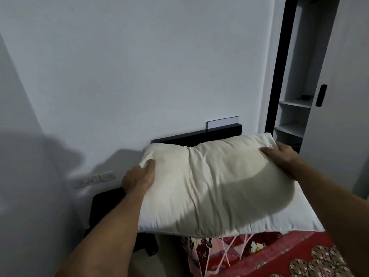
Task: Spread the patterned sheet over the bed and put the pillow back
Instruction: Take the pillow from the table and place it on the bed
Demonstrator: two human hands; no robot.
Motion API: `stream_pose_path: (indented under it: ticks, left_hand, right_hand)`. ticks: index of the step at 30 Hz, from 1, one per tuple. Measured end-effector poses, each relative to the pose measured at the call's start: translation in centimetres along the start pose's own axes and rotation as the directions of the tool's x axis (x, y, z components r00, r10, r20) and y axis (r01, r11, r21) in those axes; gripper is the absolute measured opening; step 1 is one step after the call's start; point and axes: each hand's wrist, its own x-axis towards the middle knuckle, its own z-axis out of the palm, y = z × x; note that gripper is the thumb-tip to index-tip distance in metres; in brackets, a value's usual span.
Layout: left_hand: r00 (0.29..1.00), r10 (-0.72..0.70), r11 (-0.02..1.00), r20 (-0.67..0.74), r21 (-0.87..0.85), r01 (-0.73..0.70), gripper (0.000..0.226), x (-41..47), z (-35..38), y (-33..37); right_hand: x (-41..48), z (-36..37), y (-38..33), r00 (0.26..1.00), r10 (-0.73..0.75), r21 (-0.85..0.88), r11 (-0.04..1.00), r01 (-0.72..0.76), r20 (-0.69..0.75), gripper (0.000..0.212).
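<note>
A cream pillow [215, 186] is held in front of me at the head of the bed, before the dark headboard [199, 136]. My left hand [139, 176] grips its left edge, thumb on top. My right hand [279, 154] grips its upper right corner, thumb on the front. Below the pillow lies the red patterned sheet [279, 254] with flowers and round motifs, spread over the bed and hanging over its side at the bottom of the view. Whether the pillow's underside touches the bed I cannot tell.
A dark bag or low stand [105, 206] sits on the floor left of the bed, below a wall socket [105, 176]. A white shelf unit [293, 116] with a dark frame and a sliding door [343, 96] stands at the right.
</note>
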Motion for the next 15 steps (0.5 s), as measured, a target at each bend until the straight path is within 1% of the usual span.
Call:
stream_pose_path:
  ticks: [3, 8, 12, 15]
  left_hand:
    - [1.0, 0.0, 1.0, 0.011, -0.005, 0.0, 0.084, 4.2, 2.1, 2.0]
    - [1.0, -0.002, 1.0, -0.012, -0.019, 0.002, 0.086, 11.6, 4.9, 5.5]
    - [0.999, 0.012, 0.999, -0.038, -0.043, -0.014, 0.084, 17.1, 7.5, 8.2]
    - [0.998, 0.01, 0.996, -0.056, -0.093, -0.015, 0.081, 20.0, 9.9, 9.1]
  right_hand:
    - [4.7, 2.1, -0.5, 1.0, 0.007, 0.016, 1.0, -0.007, -0.01, 0.07]
    - [12.8, 5.5, -1.6, 0.999, 0.038, 0.031, 0.999, -0.038, 0.012, 0.079]
    - [18.6, 8.0, -2.4, 0.998, 0.06, 0.056, 0.997, -0.06, -0.009, 0.076]
    - [21.8, 10.2, -2.5, 0.998, 0.068, 0.078, 0.995, -0.067, -0.014, 0.076]
